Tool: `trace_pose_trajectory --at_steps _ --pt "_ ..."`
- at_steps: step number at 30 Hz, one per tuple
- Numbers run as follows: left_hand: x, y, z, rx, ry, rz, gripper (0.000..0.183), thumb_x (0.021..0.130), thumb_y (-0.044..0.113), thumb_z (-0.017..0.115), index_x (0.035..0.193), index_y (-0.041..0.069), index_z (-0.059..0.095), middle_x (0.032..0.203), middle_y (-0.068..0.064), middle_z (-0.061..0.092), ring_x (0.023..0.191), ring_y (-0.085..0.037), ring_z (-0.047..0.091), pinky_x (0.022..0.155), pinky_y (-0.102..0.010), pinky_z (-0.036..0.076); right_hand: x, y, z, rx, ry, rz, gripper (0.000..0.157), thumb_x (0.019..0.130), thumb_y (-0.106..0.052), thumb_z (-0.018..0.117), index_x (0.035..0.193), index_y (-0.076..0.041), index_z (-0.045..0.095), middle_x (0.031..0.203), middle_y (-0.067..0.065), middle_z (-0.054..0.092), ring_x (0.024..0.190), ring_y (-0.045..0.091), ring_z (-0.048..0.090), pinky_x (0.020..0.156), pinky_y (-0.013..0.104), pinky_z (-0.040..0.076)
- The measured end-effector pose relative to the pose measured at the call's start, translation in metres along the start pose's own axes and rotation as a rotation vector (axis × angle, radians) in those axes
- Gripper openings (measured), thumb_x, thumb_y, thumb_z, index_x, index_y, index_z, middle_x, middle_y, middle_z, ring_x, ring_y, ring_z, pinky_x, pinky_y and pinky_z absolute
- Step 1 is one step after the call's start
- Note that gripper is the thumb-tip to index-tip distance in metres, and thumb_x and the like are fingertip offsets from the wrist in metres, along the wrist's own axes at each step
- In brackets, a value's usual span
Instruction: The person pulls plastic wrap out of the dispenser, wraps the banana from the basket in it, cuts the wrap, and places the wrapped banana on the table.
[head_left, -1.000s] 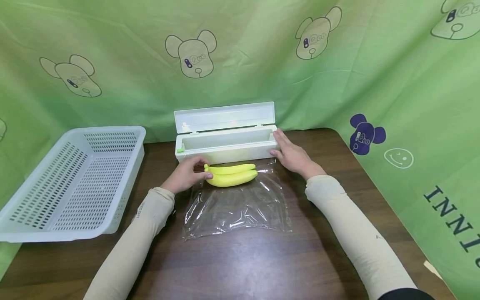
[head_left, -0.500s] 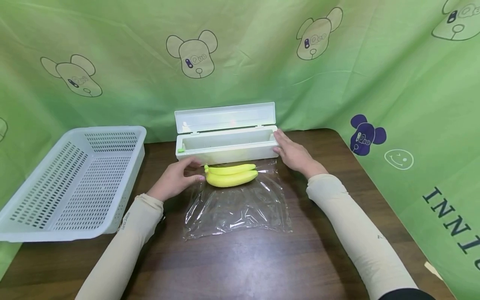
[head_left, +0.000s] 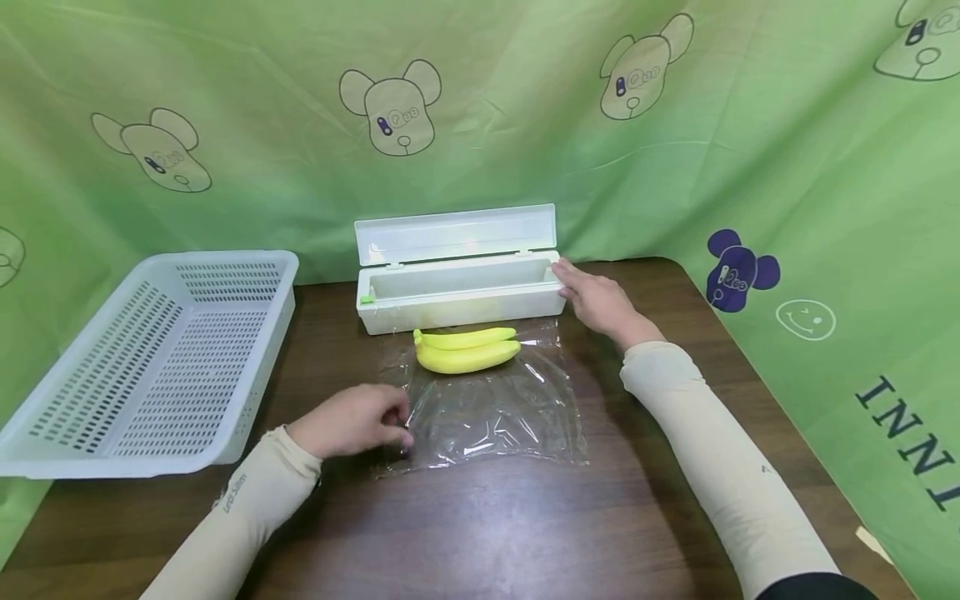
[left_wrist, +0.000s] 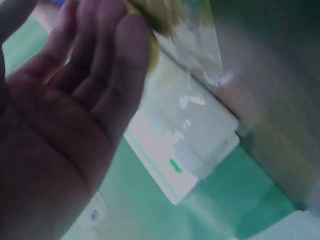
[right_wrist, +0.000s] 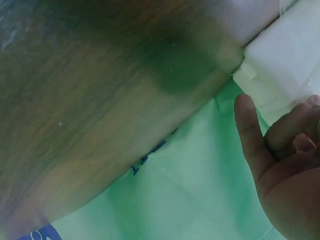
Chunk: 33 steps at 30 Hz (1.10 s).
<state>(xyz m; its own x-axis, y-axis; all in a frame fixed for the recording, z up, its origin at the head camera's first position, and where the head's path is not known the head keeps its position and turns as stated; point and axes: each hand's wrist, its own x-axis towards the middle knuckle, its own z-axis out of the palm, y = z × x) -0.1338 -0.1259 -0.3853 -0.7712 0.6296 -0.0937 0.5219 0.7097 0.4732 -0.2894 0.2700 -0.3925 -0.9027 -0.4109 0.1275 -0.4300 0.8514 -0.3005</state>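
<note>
Two joined yellow bananas point(head_left: 467, 358) lie on a sheet of clear plastic wrap point(head_left: 491, 425) spread over the table. Behind them stands a long white wrap dispenser box point(head_left: 465, 310), its lid point(head_left: 457, 235) raised. My left hand point(head_left: 352, 421) is at the left edge of the wrap, fingers loosely bent, holding nothing that shows. In the left wrist view the same hand point(left_wrist: 95, 90) has relaxed fingers, with the box point(left_wrist: 200, 115) beyond. My right hand point(head_left: 606, 307) rests against the box's right end; in the right wrist view its thumb point(right_wrist: 247, 127) is straight.
A white perforated basket point(head_left: 262, 371) stands on the left of the brown table point(head_left: 487, 533). A small green slider point(head_left: 367, 299) sits on the box's left end. Green printed cloth point(head_left: 510, 125) hangs behind and along the right side.
My left hand has let go of the bananas' stem end and moved down toward me along the wrap's left edge. The right hand stays at the box's end; the bananas stay put.
</note>
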Motion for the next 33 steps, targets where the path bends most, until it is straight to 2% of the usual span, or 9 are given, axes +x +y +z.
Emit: trace_pose_trajectory --at_steps 3,6,9,11,15,17,20,27,33 --pt "-0.005 0.009 0.011 0.069 -0.070 -0.010 0.029 0.083 0.032 0.085 0.084 0.016 0.060 0.072 0.009 0.050 0.064 -0.009 0.048 0.059 -0.030 0.044 -0.001 0.001 0.000 -0.003 -0.009 0.007 0.052 0.107 -0.015 0.050 0.156 -0.006 0.036 0.161 0.013 0.030 0.130 0.048 0.046 0.104 0.062 0.039" --pt "-0.012 0.014 0.022 0.159 -0.065 -0.038 0.036 0.077 0.036 0.087 0.081 0.016 0.057 0.073 0.008 0.048 0.063 -0.011 0.048 0.056 -0.034 0.045 -0.006 -0.003 0.001 -0.005 -0.055 0.026 0.055 0.108 -0.015 0.049 0.158 -0.006 0.030 0.163 0.020 0.020 0.129 0.052 0.046 0.104 0.064 0.038" --pt "-0.022 0.015 0.032 0.248 -0.041 -0.056 0.039 0.074 0.038 0.089 0.080 0.016 0.057 0.073 0.007 0.045 0.063 -0.013 0.048 0.053 -0.036 0.046 -0.023 -0.020 0.002 -0.021 -0.090 0.046 0.060 0.107 -0.019 0.052 0.160 -0.008 0.027 0.163 0.028 0.011 0.105 0.052 0.061 0.088 0.063 0.049" --pt "-0.028 0.014 0.039 0.295 -0.018 -0.049 0.038 0.074 0.038 0.089 0.081 0.016 0.058 0.073 0.007 0.044 0.064 -0.015 0.049 0.052 -0.036 0.046 -0.043 -0.038 0.002 -0.057 -0.085 0.010 0.057 0.105 -0.020 0.057 0.156 -0.006 0.036 0.158 0.032 0.024 0.092 0.047 0.065 0.078 0.059 0.054" --pt "-0.035 0.013 0.046 0.355 0.060 0.030 0.026 0.078 0.024 0.085 0.081 0.015 0.060 0.075 0.005 0.046 0.066 -0.019 0.052 0.052 -0.036 0.047 -0.095 -0.075 0.000 -0.066 -0.112 -0.134 0.029 0.097 -0.025 0.070 0.116 -0.005 0.065 0.108 0.014 0.067 0.081 0.027 0.066 0.068 0.046 0.057" --pt "-0.037 0.012 0.048 0.387 0.111 0.076 0.019 0.079 0.015 0.081 0.080 0.014 0.062 0.076 0.003 0.048 0.066 -0.021 0.052 0.051 -0.036 0.048 -0.121 -0.090 0.004 -0.042 -0.167 -0.201 0.022 0.092 -0.032 0.075 0.096 -0.013 0.064 0.084 -0.003 0.062 0.071 0.015 0.059 0.061 0.037 0.053" --pt "-0.041 0.013 0.048 0.419 0.164 0.121 0.014 0.079 0.008 0.077 0.079 0.014 0.064 0.075 0.001 0.048 0.065 -0.022 0.051 0.049 -0.035 0.046 -0.152 -0.106 0.014 -0.063 -0.207 -0.285 0.028 0.086 -0.037 0.080 0.089 -0.017 0.060 0.077 -0.010 0.054 0.062 0.009 0.051 0.052 0.032 0.047" --pt "-0.054 0.015 0.045 0.414 0.199 0.134 0.011 0.082 0.010 0.077 0.084 0.012 0.066 0.076 0.001 0.050 0.065 -0.020 0.054 0.050 -0.035 0.048 -0.184 -0.115 0.047 -0.276 0.071 -0.431 0.026 0.074 -0.003 0.080 0.090 -0.010 0.061 0.073 0.000 0.050 0.056 0.022 0.052 0.044 0.034 0.045" --pt "-0.060 0.018 0.046 0.401 0.206 0.163 0.016 0.080 0.010 0.078 0.082 0.013 0.063 0.074 0.003 0.047 0.065 -0.020 0.054 0.051 -0.034 0.048 -0.195 -0.118 0.045 -0.309 0.118 -0.430 0.028 0.069 0.005 0.074 0.082 -0.009 0.055 0.071 0.001 0.050 0.055 0.023 0.051 0.042 0.034 0.042"
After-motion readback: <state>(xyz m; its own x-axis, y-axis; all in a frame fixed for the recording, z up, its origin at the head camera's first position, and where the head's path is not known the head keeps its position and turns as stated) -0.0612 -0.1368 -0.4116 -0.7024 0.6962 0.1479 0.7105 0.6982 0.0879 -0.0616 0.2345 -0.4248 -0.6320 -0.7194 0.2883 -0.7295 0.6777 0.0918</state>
